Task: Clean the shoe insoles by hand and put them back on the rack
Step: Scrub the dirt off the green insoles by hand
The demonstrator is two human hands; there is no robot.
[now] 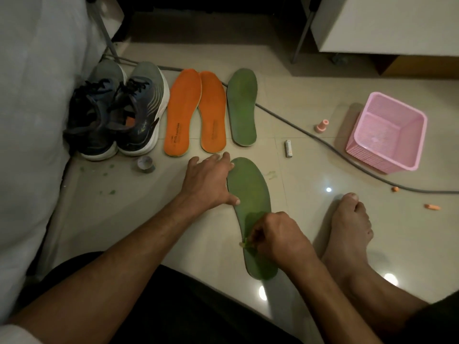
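Four insoles lie on the floor; I work the nearest, a green insole. My right hand pinches a small green cloth or pad at its heel end, and my left hand presses flat, fingers spread, on its left edge. Recommended: hold that pressure and wipe heel to toe. Beyond it lie the second green insole, two orange insoles and shoes. No rack is visible.
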